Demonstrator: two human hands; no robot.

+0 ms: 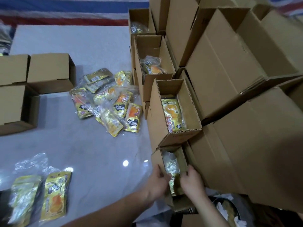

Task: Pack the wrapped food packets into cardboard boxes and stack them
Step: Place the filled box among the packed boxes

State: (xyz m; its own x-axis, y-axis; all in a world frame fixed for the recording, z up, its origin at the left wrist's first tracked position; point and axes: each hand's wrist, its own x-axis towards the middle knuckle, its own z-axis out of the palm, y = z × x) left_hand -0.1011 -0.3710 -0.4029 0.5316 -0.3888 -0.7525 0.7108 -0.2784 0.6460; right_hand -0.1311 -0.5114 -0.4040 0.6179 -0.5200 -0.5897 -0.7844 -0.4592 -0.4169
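Observation:
An open cardboard box point(177, 203) stands nearest to me at the bottom centre, with a gold wrapped packet point(172, 167) inside it. My left hand point(158, 181) grips the box's left wall. Fingers of my right hand point(191, 179) curl over the right wall. Behind it stand three more open boxes in a stepped row, each with a packet inside: one point(182, 138), one point(155, 77) and one point(141, 18). A loose pile of gold and orange packets point(108, 102) in clear plastic lies on the grey floor. Two more packets point(41, 197) lie at the lower left.
Large closed cartons point(237, 79) are stacked high along the right. Empty small boxes point(49, 71) stand at the left on the grey floor point(82, 153). A striped blue and red sheet point(65, 10) runs along the back. A dark bin with white plastic point(229, 208) sits at the bottom right.

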